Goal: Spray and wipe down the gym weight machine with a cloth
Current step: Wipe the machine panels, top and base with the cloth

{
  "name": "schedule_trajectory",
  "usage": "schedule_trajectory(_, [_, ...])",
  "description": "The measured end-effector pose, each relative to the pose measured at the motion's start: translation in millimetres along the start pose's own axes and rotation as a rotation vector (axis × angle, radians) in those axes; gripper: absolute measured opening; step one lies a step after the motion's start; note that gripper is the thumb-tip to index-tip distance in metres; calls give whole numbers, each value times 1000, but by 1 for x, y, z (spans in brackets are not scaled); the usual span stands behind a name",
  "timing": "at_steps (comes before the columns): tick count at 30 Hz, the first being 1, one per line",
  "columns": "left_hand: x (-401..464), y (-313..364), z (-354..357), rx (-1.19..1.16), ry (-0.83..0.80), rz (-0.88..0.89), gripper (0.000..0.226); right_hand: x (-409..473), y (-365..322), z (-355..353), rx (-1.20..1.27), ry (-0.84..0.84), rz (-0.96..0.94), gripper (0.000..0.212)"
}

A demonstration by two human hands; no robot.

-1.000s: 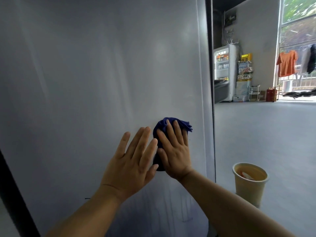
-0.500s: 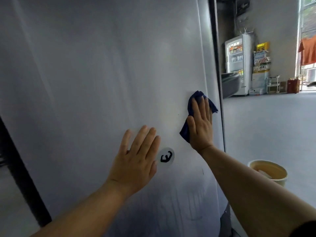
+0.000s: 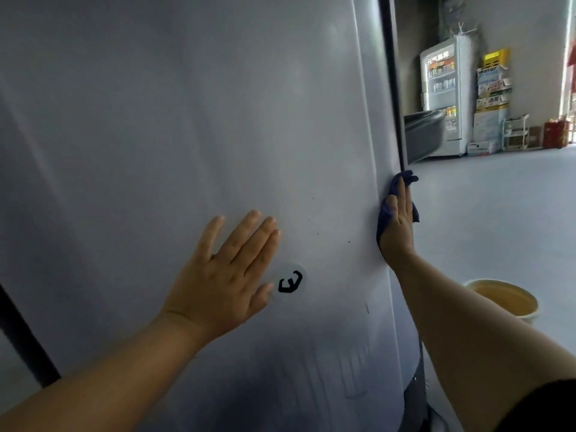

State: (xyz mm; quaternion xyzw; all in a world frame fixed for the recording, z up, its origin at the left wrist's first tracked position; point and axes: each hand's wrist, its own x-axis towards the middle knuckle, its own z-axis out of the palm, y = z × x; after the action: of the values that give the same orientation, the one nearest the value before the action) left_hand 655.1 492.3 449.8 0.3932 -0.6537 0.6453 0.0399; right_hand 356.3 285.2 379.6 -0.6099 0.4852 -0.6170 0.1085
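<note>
A tall silver-grey panel of the weight machine [image 3: 187, 135] fills most of the view. My right hand [image 3: 397, 226] presses a dark blue cloth [image 3: 384, 215] flat against the panel's right edge, fingers straight and pointing up. My left hand [image 3: 224, 275] lies flat on the panel with fingers spread, just left of a round white sticker with a black mark [image 3: 290, 282]. Faint wet streaks run down the lower part of the panel. No spray bottle is in view.
A tan bucket [image 3: 505, 302] stands on the grey floor right of the machine, behind my right forearm. Far back are a lit drinks fridge [image 3: 442, 92], stacked boxes [image 3: 492, 98] and a dark bench pad [image 3: 422, 132]. A black frame bar [image 3: 28, 341] crosses the lower left.
My right hand slid the cloth from the middle of the panel rightward and up to its right edge. The left hand stayed flat; the round sticker became uncovered.
</note>
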Motion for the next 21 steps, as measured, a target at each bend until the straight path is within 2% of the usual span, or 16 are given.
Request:
schedule_trajectory(3, [0, 0, 1, -5, -10, 3, 77, 1, 12, 2, 65, -15, 132, 66])
schedule_trajectory(5, [0, 1, 0, -15, -14, -1, 76, 3, 11, 3, 160, 28, 211, 76])
schedule_trajectory(8, [0, 1, 1, -18, -5, -2, 76, 4, 0, 7, 304, 70, 362, 80])
schedule_trajectory(10, [1, 0, 2, -20, 0, -3, 75, -4, -11, 11, 298, 90, 349, 76])
schedule_trajectory(12, [1, 0, 3, -23, 7, -4, 75, -20, -27, 16, 327, 135, 378, 61])
schedule_trajectory(14, [1, 1, 3, -31, 13, -6, 75, -42, -45, 23, 244, 167, 369, 53])
schedule_trajectory(18, [0, 2, 3, -41, 29, -9, 75, -89, -86, 44, 112, 191, 303, 58])
schedule_trajectory(21, [0, 2, 2, -45, 31, -6, 75, -115, -99, 54, 47, 133, 251, 67])
